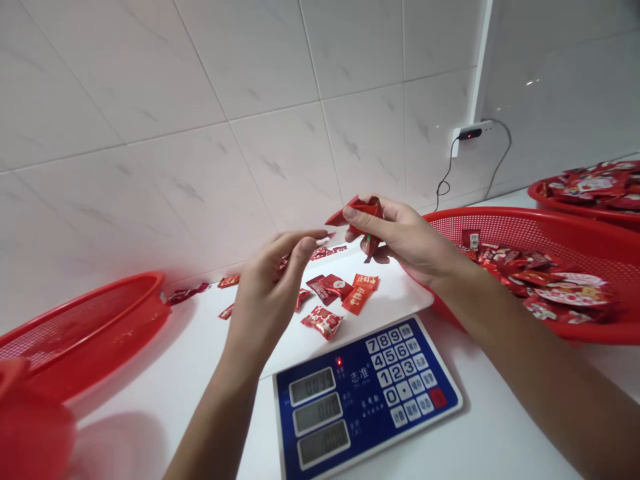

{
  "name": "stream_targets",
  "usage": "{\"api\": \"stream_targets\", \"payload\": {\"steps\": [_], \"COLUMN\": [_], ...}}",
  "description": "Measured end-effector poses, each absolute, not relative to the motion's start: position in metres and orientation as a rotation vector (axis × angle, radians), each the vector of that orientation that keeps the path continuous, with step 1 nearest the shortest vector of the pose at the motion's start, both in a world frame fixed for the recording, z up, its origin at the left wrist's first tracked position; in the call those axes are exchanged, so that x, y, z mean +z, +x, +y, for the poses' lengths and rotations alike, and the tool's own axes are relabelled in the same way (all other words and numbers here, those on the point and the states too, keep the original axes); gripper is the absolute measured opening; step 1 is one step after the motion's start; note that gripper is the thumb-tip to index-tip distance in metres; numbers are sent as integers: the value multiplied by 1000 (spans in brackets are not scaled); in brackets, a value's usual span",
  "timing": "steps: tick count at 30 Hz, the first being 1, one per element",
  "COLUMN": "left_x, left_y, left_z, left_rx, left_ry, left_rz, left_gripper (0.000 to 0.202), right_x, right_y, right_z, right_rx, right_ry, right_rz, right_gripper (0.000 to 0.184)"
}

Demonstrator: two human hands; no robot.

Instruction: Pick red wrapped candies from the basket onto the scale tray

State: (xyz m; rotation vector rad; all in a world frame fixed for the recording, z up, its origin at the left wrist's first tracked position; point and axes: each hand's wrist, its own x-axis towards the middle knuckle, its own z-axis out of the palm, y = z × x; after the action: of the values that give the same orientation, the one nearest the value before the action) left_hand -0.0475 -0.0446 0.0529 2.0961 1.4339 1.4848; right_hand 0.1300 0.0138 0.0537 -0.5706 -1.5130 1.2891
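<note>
My right hand is closed around several red wrapped candies, held above the white pan of a scale. Just left of it, my left hand is closed, with thumb and fingertips pinched together. A small pale bit shows at those fingertips, too small to name. Below the hands, wrapped candies lie on the scale pan: a patterned red-and-white candy, an orange-red candy and dark red candies. The blue keypad panel of the scale faces me, its displays lit faintly.
To the right stands a red mesh basket holding many wrapped candies, with another filled basket behind it. Another red basket is at the left, near a blurred red object. Loose candies lie near the tiled wall, where a cable hangs.
</note>
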Motion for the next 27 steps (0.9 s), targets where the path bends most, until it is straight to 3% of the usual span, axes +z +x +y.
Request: {"api": "stream_targets", "payload": {"steps": [3, 7, 10, 20, 27], "left_x": [52, 53, 53, 38, 51], "left_y": [-48, -55, -61, -88, -62], "left_z": [-44, -39, -37, -13, -36], "left_rx": [1595, 1666, 1612, 927, 1312], "left_ry": [2056, 1915, 1894, 2009, 2060], "left_rz": [1406, 1397, 1304, 1575, 1347], "left_gripper": [17, 31, 24, 27, 31], "right_x": [52, 51, 51, 50, 50], "right_y": [127, 127, 128, 126, 120], "right_z": [12, 13, 14, 14, 7], "right_rx": [1279, 1254, 1255, 1295, 1277], "right_ry": [-551, -573, -584, -620, -537], "right_rz": [-1548, -1593, -1603, -1657, -1670], "right_gripper": [32, 35, 36, 24, 24]}}
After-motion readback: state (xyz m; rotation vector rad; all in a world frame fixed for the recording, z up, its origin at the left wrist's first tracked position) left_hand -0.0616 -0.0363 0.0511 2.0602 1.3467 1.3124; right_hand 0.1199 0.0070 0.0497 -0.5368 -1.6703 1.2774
